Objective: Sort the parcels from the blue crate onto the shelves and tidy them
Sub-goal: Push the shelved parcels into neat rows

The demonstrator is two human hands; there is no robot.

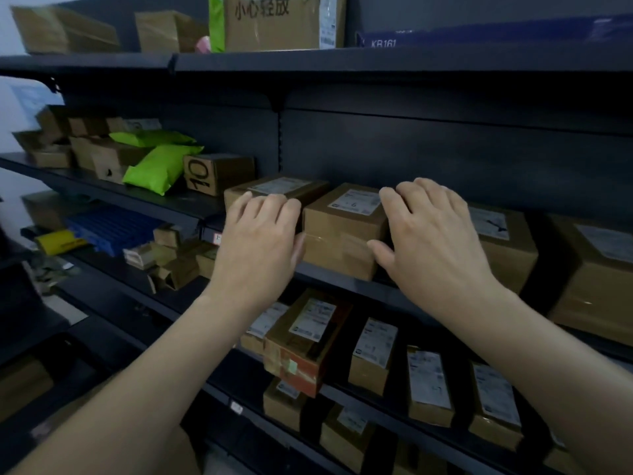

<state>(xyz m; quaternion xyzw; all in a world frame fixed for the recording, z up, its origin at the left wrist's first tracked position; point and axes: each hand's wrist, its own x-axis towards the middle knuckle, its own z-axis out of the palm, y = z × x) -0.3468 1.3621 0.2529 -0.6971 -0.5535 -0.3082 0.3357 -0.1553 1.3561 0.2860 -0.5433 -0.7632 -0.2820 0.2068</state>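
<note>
A brown cardboard parcel [339, 231] with a white label stands at the front edge of the dark middle shelf [191, 204]. My left hand [260, 234] presses flat against its left side, fingers also resting on the neighbouring flatter parcel [281, 188]. My right hand [431, 241] lies against its right side, fingers over the top edge and thumb on the front face. Both hands clasp this parcel between them. A bigger labelled box [503, 245] stands just right of my right hand. The blue crate [113, 228] shows at the left, one shelf lower.
Green mailer bags [157, 169] and a box marked 10 [219, 173] fill the shelf's left part. A large box [596, 275] sits at far right. The shelf below carries several labelled parcels [308, 337]. The top shelf holds big cartons [274, 22].
</note>
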